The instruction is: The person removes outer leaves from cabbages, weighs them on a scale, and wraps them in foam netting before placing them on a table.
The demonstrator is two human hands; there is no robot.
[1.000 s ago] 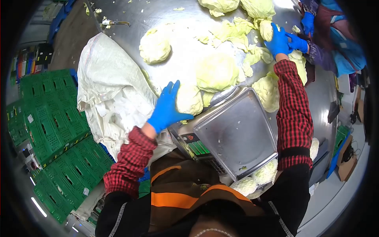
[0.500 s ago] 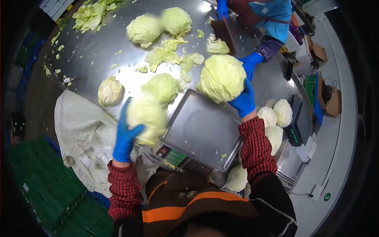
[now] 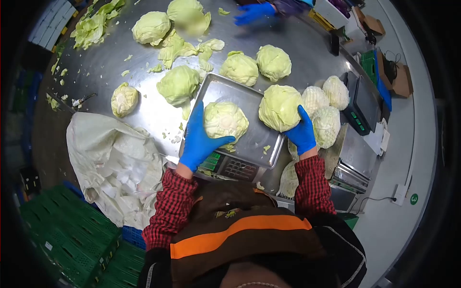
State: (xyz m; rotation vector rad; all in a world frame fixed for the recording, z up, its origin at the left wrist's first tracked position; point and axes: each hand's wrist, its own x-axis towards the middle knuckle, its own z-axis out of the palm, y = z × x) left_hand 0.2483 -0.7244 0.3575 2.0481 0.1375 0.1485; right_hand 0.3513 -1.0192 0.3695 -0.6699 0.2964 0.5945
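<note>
My left hand (image 3: 200, 140), in a blue glove, is wrapped round the left side of a pale cabbage (image 3: 225, 120) on the metal scale tray (image 3: 249, 150). Its thumb lies along the cabbage's lower edge. My right hand (image 3: 302, 130), also gloved in blue, holds a green cabbage (image 3: 280, 108) from the right, over the tray's right edge. Behind the tray are two more cabbages (image 3: 239, 68) (image 3: 273, 63). Another cabbage (image 3: 177, 85) lies just left of the tray. The scale's keypad (image 3: 238, 170) shows below the tray.
Several white-netted cabbages (image 3: 326, 126) sit at right beside a dark scale (image 3: 363, 103). A co-worker's blue-gloved hand (image 3: 255, 13) is over the table's far side. A white sack (image 3: 115, 163) and green crates (image 3: 67, 230) are at left; loose leaves (image 3: 96, 26) lie at far left.
My left hand has brought its cabbage rightward onto the tray. My right hand's cabbage is now over the tray's right side. Two cabbages now show behind the tray, and the co-worker's hand has moved away.
</note>
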